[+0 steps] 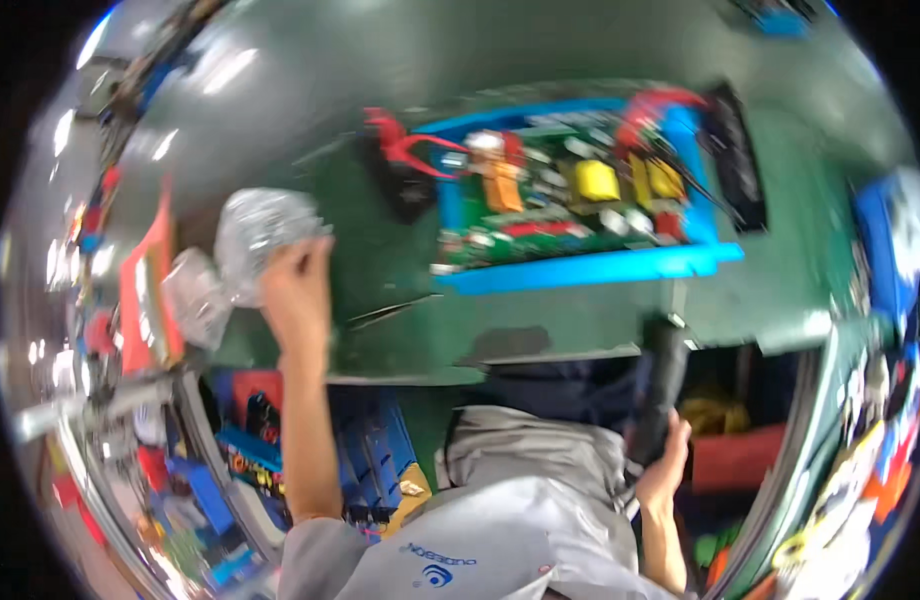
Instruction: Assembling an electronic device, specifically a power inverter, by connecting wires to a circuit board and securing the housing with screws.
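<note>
My left hand (298, 290) reaches over the left part of the bench, its fingers pinched at the edge of a clear plastic bag (260, 235). What lies inside the bag is too blurred to tell. A smaller clear bag (197, 295) lies beside it. At the front edge, right of my body, my right hand (662, 465) grips the lower end of a black electric screwdriver (666, 365), held upright with its thin metal bit pointing toward the bench. Beyond it, a green circuit board (540, 235) with yellow, orange and red parts sits in a blue frame (590, 270).
Tweezers (392, 312) lie between the bags and the frame. Red-handled tools (405, 150) stand at the frame's left, and a black holder (737, 160) is at its right. An orange sheet (145, 290) is at far left; a blue bin (888, 250) is at far right.
</note>
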`<state>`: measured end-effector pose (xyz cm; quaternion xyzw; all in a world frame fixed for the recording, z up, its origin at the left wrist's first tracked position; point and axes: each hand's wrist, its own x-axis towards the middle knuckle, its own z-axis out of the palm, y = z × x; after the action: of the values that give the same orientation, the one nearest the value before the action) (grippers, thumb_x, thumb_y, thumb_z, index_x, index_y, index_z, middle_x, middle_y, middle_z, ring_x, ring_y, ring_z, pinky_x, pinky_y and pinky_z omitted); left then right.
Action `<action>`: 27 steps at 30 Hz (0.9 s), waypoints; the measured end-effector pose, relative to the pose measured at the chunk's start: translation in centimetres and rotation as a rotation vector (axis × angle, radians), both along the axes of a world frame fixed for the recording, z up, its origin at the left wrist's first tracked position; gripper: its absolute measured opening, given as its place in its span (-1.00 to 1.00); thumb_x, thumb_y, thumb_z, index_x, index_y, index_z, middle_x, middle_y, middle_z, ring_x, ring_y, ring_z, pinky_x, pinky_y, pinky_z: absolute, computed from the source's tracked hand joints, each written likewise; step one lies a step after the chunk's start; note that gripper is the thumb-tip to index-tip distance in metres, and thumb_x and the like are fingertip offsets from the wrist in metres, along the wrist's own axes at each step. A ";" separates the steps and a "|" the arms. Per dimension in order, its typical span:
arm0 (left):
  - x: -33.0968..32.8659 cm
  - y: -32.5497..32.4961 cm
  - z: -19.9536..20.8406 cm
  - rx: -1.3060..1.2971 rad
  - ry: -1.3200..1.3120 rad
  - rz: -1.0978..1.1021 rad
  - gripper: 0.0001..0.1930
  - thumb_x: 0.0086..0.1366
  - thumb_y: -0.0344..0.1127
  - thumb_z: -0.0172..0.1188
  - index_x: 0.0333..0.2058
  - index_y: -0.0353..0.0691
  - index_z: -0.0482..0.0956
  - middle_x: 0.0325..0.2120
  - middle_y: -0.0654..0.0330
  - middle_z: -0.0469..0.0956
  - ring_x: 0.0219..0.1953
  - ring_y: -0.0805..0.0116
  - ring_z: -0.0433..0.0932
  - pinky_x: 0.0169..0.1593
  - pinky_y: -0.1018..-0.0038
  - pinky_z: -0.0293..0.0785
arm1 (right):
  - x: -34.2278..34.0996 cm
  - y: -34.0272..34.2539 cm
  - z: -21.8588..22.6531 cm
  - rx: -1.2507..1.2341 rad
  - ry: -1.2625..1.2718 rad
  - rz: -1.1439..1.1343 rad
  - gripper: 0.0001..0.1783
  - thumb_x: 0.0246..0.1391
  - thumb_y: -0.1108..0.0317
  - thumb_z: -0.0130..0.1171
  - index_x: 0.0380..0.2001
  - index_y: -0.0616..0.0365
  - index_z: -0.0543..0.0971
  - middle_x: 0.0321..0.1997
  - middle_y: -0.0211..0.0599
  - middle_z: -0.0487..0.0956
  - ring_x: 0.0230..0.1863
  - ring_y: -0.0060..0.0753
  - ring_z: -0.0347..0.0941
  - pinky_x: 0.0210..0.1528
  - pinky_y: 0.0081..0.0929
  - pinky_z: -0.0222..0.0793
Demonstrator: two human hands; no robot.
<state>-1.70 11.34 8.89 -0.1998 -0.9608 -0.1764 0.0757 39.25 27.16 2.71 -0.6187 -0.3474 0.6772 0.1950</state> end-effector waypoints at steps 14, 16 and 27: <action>8.8 13.5 5.2 0.275 -0.319 -0.564 -0.74 0.47 -0.34 0.12 -0.02 -0.41 0.59 -0.28 0.09 0.67 -0.25 0.39 0.66 -0.08 0.53 0.55 | -1.7 1.4 3.2 0.319 0.113 0.629 -0.37 0.49 -0.02 -0.36 0.22 0.31 0.38 -0.47 -0.18 0.50 -0.42 -0.42 0.40 -0.25 -0.44 0.30; 9.2 14.5 4.9 0.319 -0.402 -0.720 -0.73 0.47 -0.36 0.13 0.00 -0.43 0.59 -0.28 0.08 0.67 -0.25 0.39 0.66 -0.05 0.54 0.54 | -2.1 1.6 3.7 0.288 0.131 0.633 -0.37 0.49 -0.03 -0.36 0.22 0.32 0.38 -0.51 -0.17 0.48 -0.46 -0.39 0.39 -0.29 -0.40 0.29; 7.6 17.1 4.0 -0.109 0.181 -1.208 -0.88 0.24 -0.45 0.33 -0.24 -0.26 0.71 0.21 0.13 0.47 0.11 0.25 0.53 0.15 0.39 0.43 | -2.5 1.3 3.5 0.262 0.205 0.606 -0.34 0.49 -0.05 -0.39 0.19 0.33 0.40 -0.64 -0.18 0.35 -0.57 -0.35 0.32 -0.40 -0.33 0.21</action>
<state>5.94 28.43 12.89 -0.7268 -0.6752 -0.1212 0.0333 36.79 28.46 6.17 -0.3859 -0.5778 0.7126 0.0966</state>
